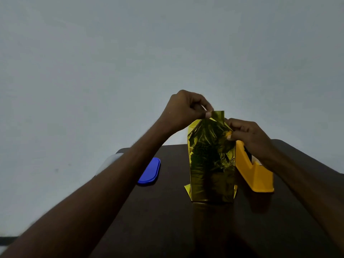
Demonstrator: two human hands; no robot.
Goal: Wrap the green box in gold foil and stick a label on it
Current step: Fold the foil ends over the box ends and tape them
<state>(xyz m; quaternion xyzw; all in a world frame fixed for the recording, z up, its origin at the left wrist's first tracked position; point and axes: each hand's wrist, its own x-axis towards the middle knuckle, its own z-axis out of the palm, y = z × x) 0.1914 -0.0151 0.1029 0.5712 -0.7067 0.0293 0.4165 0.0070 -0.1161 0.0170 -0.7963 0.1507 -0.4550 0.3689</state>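
A tall box wrapped in gold foil [212,161] stands upright in the middle of the dark table [167,211]; none of the green box shows through the foil. My left hand [186,108] pinches a raised flap of foil at the top between thumb and fingers. At the top right corner my right hand [247,135] pinches the foil too. Small foil flaps stick out at the bottom on both sides. No label is in view.
A yellow tape dispenser [256,175] stands just right of the wrapped box, partly behind my right hand. A blue oval lid [150,171] lies on the table to the left, with a white object [108,161] beyond my left forearm. A plain wall is behind.
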